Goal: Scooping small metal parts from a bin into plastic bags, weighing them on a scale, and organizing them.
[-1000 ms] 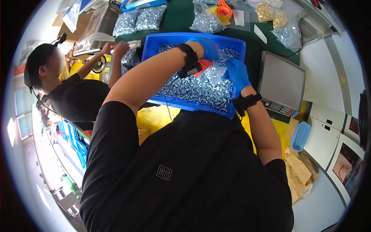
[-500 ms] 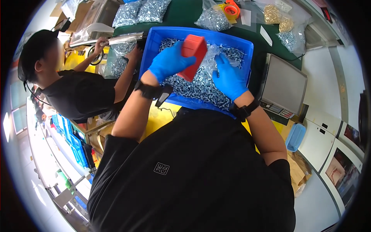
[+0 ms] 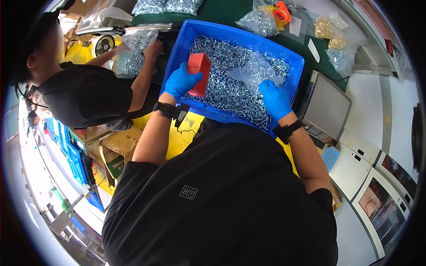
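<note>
My left hand [image 3: 182,81], in a blue glove, grips a red plastic box [image 3: 199,74] at the left side of a large blue bin [image 3: 178,48]. Small silvery metal cylinders [image 3: 222,57] cover the bin's floor. Over them lies a clear plastic bag [image 3: 257,71], with some of the metal pieces showing through it. My gloved right hand [image 3: 275,99] has its fingers closed on the bag's near right edge. Whether the red box holds anything cannot be made out.
A digital scale [image 3: 330,102] stands right of the bin. Behind it lie filled bags [image 3: 257,23], an orange tape dispenser [image 3: 282,14] and a bag of golden pieces [image 3: 324,29]. At left, a co-worker [image 3: 88,95] handles a bag [image 3: 137,42] near a small fan [image 3: 105,44].
My left hand has brought the red box left and lower, away from the bag. The right hand has moved right and closed on the bag, which now lies spread over the pieces.
</note>
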Demonstrator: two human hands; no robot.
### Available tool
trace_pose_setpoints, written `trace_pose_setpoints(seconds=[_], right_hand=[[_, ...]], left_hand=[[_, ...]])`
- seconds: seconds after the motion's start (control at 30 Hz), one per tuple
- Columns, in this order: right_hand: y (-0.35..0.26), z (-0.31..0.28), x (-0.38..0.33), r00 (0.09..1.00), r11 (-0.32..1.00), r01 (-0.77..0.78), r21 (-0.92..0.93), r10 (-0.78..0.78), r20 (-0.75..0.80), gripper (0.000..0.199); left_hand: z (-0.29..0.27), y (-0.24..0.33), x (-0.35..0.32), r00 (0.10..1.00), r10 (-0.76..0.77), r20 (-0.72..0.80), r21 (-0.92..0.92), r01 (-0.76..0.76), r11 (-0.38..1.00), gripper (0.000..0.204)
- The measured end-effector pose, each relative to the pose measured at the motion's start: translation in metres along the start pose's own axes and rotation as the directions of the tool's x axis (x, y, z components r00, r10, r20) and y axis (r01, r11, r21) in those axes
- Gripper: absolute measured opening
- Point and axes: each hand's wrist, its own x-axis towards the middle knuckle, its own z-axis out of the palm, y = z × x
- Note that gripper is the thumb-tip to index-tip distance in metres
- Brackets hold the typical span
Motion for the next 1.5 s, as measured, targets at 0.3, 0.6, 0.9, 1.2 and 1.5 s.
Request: trace_pose_setpoints(seconds=[0.3,0.6,0.9,1.2,1.5], right_hand=[[-0.021,-0.001,0.002,0.974,0.978,0.204,-0.04,-0.207,-0.095,0.021],[-0.026,-0.015,0.036,0.941,0.963,-0.266,0.046,0.249,0.229,0.042],[-0.016,0.007,0.029,0.914,0.941,-0.332,0.067,0.303,0.27,0.021],[-0.009,-0.072,0.013,0.943,0.911,-0.323,0.257,0.332,0.006,0.009],[-0.009,-0.052,0.002,0.955,0.934,-0.245,0.259,0.279,-0.102,0.021]], left_hand=[[0.019,0.034,0.019,0.993,0.072,0.097,0.203,-0.091,0.975,0.071],[0.055,0.017,0.054,0.966,0.26,0.004,0.208,-0.255,0.944,0.069],[0.081,0.106,0.052,0.697,0.715,-0.06,0.108,-0.707,0.699,0.035],[0.055,0.151,0.092,0.831,0.529,-0.173,-0.361,-0.553,0.751,0.022],[0.058,0.053,0.076,0.949,0.252,0.19,0.01,-0.259,0.966,0.071]])
